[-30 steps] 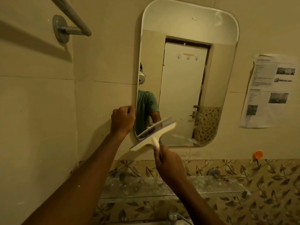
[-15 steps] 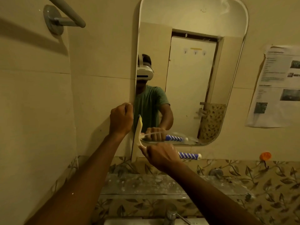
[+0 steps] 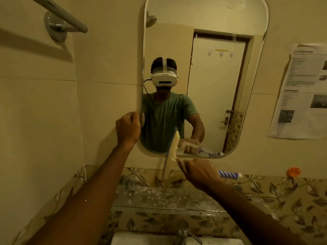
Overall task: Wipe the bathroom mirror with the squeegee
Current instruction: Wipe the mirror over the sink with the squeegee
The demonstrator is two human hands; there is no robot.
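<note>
A tall mirror with rounded corners hangs on the tiled wall. My left hand grips its lower left edge. My right hand grips the squeegee by its blue-and-white striped handle, which points right. The pale blade stands almost upright and blurred, across the mirror's bottom edge near the middle. The glass reflects a person in a green shirt with a white headset.
A glass shelf runs below the mirror, above a tap and a white basin. A grey towel bar is mounted upper left. A printed paper sheet hangs right, with an orange hook below it.
The blade turned from slanted to upright at the mirror's lower left, then slid right along the bottom edge. My left hand stayed on the mirror's edge. The view shifted right.
</note>
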